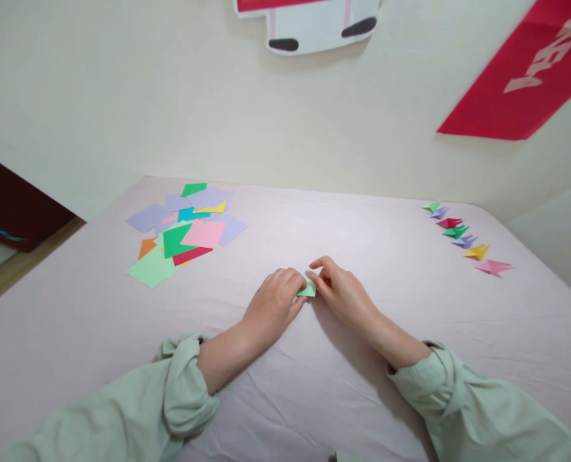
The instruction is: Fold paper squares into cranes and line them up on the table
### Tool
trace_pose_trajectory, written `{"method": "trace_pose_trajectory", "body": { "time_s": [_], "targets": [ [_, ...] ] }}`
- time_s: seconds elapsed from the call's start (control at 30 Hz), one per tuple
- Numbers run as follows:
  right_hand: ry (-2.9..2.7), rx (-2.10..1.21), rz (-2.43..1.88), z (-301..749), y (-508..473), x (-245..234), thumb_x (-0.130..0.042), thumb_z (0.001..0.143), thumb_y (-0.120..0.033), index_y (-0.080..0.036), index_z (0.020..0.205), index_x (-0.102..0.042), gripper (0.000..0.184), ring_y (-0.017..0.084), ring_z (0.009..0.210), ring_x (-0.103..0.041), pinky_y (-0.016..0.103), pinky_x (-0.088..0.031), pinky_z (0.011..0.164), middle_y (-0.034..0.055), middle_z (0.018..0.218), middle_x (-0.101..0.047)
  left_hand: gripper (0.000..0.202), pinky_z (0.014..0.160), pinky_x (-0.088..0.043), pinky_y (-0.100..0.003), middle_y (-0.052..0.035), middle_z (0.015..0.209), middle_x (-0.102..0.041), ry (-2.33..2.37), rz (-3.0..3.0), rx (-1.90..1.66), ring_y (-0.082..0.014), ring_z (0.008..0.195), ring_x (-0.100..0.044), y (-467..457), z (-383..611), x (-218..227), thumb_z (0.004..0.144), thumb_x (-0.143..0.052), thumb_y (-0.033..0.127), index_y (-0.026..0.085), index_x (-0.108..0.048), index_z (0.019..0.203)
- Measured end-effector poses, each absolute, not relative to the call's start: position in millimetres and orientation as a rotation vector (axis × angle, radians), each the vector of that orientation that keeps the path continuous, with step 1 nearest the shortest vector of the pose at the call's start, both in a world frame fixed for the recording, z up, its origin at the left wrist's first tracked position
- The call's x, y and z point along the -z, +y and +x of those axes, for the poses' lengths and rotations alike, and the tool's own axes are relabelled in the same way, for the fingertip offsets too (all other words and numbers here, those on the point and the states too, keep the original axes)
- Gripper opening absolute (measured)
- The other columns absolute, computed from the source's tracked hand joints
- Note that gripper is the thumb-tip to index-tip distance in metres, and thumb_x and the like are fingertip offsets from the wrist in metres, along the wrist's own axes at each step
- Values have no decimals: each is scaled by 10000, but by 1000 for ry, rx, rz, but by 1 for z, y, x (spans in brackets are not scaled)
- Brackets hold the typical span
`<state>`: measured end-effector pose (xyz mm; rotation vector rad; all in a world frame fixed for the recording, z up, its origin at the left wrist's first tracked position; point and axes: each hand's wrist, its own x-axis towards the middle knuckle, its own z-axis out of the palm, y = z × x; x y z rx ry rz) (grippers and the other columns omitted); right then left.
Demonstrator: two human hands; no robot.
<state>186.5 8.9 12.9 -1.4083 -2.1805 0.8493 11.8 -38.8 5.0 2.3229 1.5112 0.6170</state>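
A small folded piece of light green paper (307, 289) lies on the cloth-covered table between my two hands. My left hand (280, 290) is closed on its left side, with the fingers above and the thumb along the near edge. At the right side of the paper, my right hand (337, 283) reaches in with its thumb at the upper edge. Its index finger is lifted and apart from the thumb, and the other fingers are curled and partly hidden. The paper's far left part is covered by my left fingers.
Loose coloured paper sheets (151, 266) overlap at the back left. Several small folded paper shapes, among them a pink one (494, 267), form a row at the right. The pale cloth (276, 221) reaches the wall, where a red sheet (507, 96) hangs.
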Motion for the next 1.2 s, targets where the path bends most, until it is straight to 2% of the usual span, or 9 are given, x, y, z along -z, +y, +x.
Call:
{"method": "trace_pose_trajectory", "body": {
  "time_s": [0.07,0.23,0.3,0.5,0.63,0.77,0.97,1.13,1.2],
  "targets": [
    [-2263,-785,-1442,194,9,-17,-447,954,-288,-232,1097,-552,186,148,636,-542,257,-354,604,-23,728,-595,50,854,-442,-367,-41,994,-594,1511,2341,-594,-223,977,-525,-39,11,-5,899,-564,206,193,-532,935],
    [-2500,-684,-1296,206,-1,-22,-471,871,-78,-231,1047,-581,258,132,754,-571,249,-400,672,28,1012,-573,17,851,-437,-364,-37,990,-599,1533,2331,-592,-217,975,-529,-42,10,-9,915,-546,213,201,-539,924],
    [-2544,-655,-1295,204,-6,-21,-484,866,-65,-221,1010,-590,238,128,748,-566,246,-404,663,33,1038,-553,16,847,-439,-361,-33,973,-599,1543,2319,-601,-213,962,-530,-43,11,-9,916,-546,213,200,-538,912],
    [-2460,-701,-1264,199,-5,-15,-520,890,-97,-217,922,-610,154,119,767,-561,232,-409,693,9,972,-550,25,862,-447,-363,-32,986,-618,1534,2307,-609,-207,971,-542,-44,9,-9,913,-541,172,192,-541,897],
    [-2384,-765,-1300,199,-2,-15,-542,911,-171,-211,855,-617,102,116,721,-539,234,-392,671,-6,882,-550,44,893,-457,-378,-40,1003,-636,1511,2305,-612,-215,1000,-554,-45,7,-10,918,-538,164,187,-554,885],
    [-2364,-729,-1364,196,-2,-16,-547,900,-173,-201,828,-592,90,117,697,-522,240,-368,646,-10,847,-547,68,896,-474,-360,-48,988,-644,1477,2298,-642,-207,988,-565,-46,6,-12,923,-536,156,177,-568,867],
    [-2360,-647,-1435,191,-5,-16,-540,893,-177,-196,805,-552,91,121,672,-502,245,-336,614,-6,836,-542,117,868,-496,-346,-51,948,-649,1462,2364,-597,-199,937,-575,-47,6,-13,954,-493,185,165,-608,955],
    [-2378,-603,-1469,190,-4,-15,-534,897,-192,-199,805,-542,93,136,707,-522,247,-328,610,1,840,-553,205,892,-510,-365,-65,1019,-650,1469,2477,-468,-210,988,-584,-54,10,-14,950,-505,185,178,-608,1126],
    [-2389,-586,-1480,190,-4,-16,-529,899,-197,-200,807,-538,93,138,705,-522,249,-324,604,3,842,-554,208,881,-519,-369,-74,1023,-645,1499,2494,-423,-212,983,-589,-57,12,-14,952,-500,186,175,-610,1128]
  ]
}}
